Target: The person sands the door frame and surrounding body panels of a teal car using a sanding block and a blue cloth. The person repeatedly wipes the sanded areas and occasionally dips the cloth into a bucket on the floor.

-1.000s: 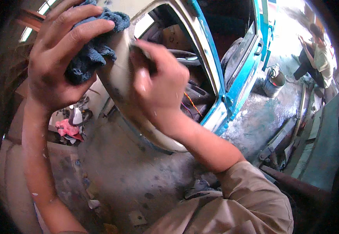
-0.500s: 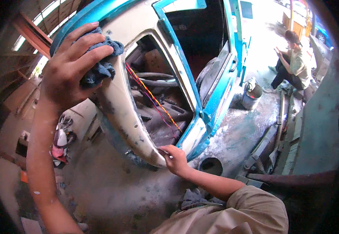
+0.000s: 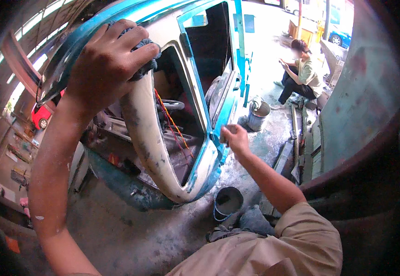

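Note:
My left hand [image 3: 110,64] is closed on a bunched dark blue cloth [image 3: 147,57], pressed to the cream-painted pillar [image 3: 140,110] of a vehicle cab near its blue roof edge. My right hand [image 3: 235,139] is raised off the pillar, its fingers curled in a pinch beside the blue door edge. Something small and greyish shows at the fingertips, too small to name. Dark patches mark the lower cream pillar. Through the window opening I see yellow, red and purple wires [image 3: 172,122] and part of a steering wheel [image 3: 174,105].
A black bucket [image 3: 228,201] stands on the floor below my right forearm. Farther off is a grey bucket [image 3: 258,116] with a cloth on its rim. At the right, a person [image 3: 303,73] squats near long planks [image 3: 282,156] beside a grey-green panel [image 3: 356,106].
My right hand has left the lower pillar and moved up and to the right. The left hand stays on the cloth at the upper pillar. The view has shifted, showing more floor at left.

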{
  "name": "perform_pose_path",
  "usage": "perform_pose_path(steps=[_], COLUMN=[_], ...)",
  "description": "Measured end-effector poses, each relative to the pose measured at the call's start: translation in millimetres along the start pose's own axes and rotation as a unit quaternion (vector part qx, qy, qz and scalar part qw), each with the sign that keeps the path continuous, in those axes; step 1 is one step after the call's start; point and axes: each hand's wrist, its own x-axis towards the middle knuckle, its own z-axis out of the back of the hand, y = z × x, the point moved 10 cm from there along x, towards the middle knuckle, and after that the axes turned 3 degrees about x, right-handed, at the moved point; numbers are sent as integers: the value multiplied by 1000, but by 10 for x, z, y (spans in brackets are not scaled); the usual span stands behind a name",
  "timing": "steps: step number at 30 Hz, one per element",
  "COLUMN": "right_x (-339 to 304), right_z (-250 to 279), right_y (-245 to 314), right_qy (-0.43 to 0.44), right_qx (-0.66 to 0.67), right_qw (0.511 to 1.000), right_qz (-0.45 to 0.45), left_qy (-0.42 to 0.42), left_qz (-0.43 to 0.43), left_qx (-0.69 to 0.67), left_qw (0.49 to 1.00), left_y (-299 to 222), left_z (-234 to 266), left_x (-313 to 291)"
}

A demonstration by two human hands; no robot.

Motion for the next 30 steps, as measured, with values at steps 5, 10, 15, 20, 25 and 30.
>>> perform_pose_path(steps=[5,10,15,20,25,30], right_x=[111,14,181,294,71,214], right_z=[-205,-696,-1198,-1353,-1380,-1398], right_y=[1307,2735,3452,3672,3805,3801], right_qy=[42,49,75,168,170,113], right_qx=[-35,-90,-210,-150,-53,-46], right_qw=[969,825,548,373,325,301], right_qz=[240,556,806,900,929,946], left_qy=[-42,-58,46,96,156,134], left_qz=[16,-3,97,307,338,396], left_qx=[-28,38,40,-69,-138,-202], left_qw=[999,998,993,944,918,886], left_y=[114,545,740,695,898,937], left_z=[150,35,-224,-618,-572,-756], left_x=[254,495,489,585,647,548])
